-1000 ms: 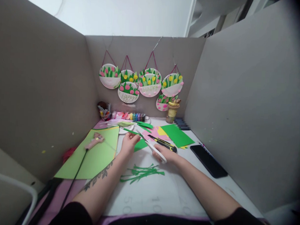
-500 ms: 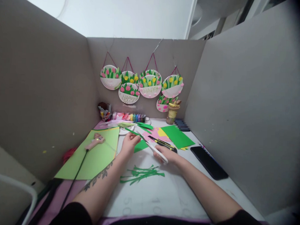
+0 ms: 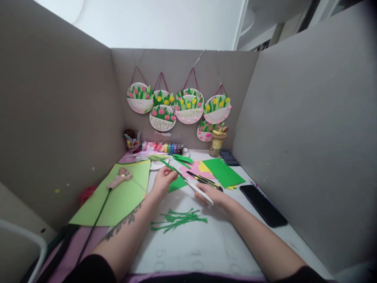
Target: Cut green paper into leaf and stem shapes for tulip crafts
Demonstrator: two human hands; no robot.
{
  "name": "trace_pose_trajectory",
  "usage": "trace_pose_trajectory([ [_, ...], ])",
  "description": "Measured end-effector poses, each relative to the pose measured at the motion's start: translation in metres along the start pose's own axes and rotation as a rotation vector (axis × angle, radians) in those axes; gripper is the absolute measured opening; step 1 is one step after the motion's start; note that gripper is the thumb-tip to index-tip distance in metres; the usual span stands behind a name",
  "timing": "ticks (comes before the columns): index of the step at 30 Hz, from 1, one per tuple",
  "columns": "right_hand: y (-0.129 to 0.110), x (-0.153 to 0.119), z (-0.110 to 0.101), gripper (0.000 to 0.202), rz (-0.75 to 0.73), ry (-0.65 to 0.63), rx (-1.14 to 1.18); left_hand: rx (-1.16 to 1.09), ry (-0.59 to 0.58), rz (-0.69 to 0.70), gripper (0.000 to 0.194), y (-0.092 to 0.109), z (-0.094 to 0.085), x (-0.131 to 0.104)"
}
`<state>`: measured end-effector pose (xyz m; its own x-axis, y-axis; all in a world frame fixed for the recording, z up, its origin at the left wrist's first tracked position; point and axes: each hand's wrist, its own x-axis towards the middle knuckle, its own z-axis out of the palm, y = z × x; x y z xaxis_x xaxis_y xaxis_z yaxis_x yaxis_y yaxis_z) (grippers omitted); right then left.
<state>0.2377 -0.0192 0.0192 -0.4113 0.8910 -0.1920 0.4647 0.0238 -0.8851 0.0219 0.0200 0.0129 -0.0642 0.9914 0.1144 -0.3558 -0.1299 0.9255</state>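
Note:
My left hand (image 3: 165,178) pinches a narrow green paper strip (image 3: 166,164), whose end sticks out up and to the left. White-handled scissors (image 3: 199,192) are in my right hand (image 3: 207,193), their blades pointing up-left to the strip beside my left fingers. A green paper piece (image 3: 177,184) lies just right of my left hand. Nearer to me, a loose pile of thin green strips (image 3: 179,219) rests on the white table surface (image 3: 203,245). Behind the scissors is a black and yellow cutter (image 3: 205,181).
A glue gun (image 3: 120,179) lies on light green sheets (image 3: 127,205) at left. Right are a green sheet (image 3: 224,172) and a black phone (image 3: 263,205). Paint pots (image 3: 172,148) stand at the back, below hanging paper-plate flower baskets (image 3: 189,108). Grey panels (image 3: 300,120) enclose the table.
The scissors have shifted slightly right and down with my right hand. The green strip's free end has moved a little to the right. The pile looks the same.

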Motion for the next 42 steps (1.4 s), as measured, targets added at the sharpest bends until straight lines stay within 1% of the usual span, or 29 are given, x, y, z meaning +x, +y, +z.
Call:
trace_pose_trajectory([
  [5, 0.003, 0.001, 0.000, 0.025, 0.009, 0.003, 0.016, 0.001, -0.020, -0.013, 0.035, 0.002, 0.000, 0.000],
  [10, 0.000, -0.002, 0.000, 0.026, 0.018, 0.016, 0.021, -0.015, -0.039, -0.055, 0.034, 0.010, 0.000, -0.004],
  [13, 0.000, -0.002, 0.000, 0.025, 0.021, 0.021, 0.030, 0.024, -0.039, -0.066, 0.035, 0.013, 0.000, -0.005],
  [17, 0.000, -0.002, 0.001, 0.025, 0.014, 0.018, 0.019, 0.080, -0.057, -0.055, 0.036, 0.013, 0.000, -0.006],
  [21, 0.001, -0.003, 0.003, 0.023, 0.038, 0.027, 0.041, 0.108, -0.059, -0.035, 0.036, 0.013, 0.000, -0.006],
  [32, 0.008, 0.004, 0.002, 0.022, 0.022, 0.009, 0.002, 0.179, -0.081, 0.018, 0.031, 0.015, -0.002, -0.008],
  [42, 0.002, 0.000, 0.005, 0.020, 0.038, 0.007, 0.024, 0.209, -0.091, 0.035, 0.030, 0.019, 0.000, -0.010],
])
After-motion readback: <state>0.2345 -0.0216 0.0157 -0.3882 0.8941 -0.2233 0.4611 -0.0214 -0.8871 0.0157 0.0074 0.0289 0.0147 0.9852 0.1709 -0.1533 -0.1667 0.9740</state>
